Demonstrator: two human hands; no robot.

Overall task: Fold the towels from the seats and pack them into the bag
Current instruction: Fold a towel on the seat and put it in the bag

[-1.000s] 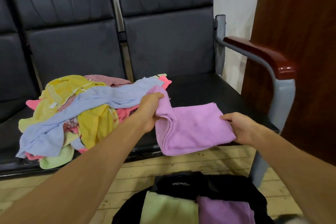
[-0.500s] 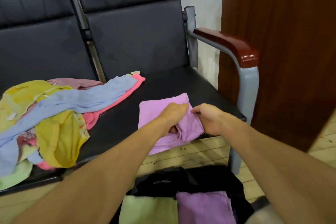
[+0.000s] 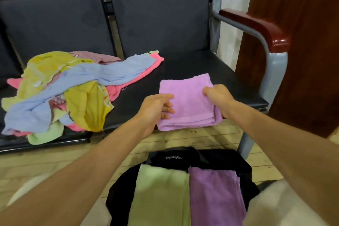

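black padded seats: folded lilac terry towel at near right edge, both hands, left and right, gripping its sides; loose coloured towel pile left; black fabric bag on floor, near.

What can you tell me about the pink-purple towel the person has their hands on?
The lilac towel looks like soft terry cloth, folded into a neat rectangle of several layers, the stacked edges showing along its near side. It lies flat on the black seat by the front edge, apart from the loose towel pile. The left hand holds its left edge, fingers on top; the right hand grips its right side. The open bag sits on the floor below.
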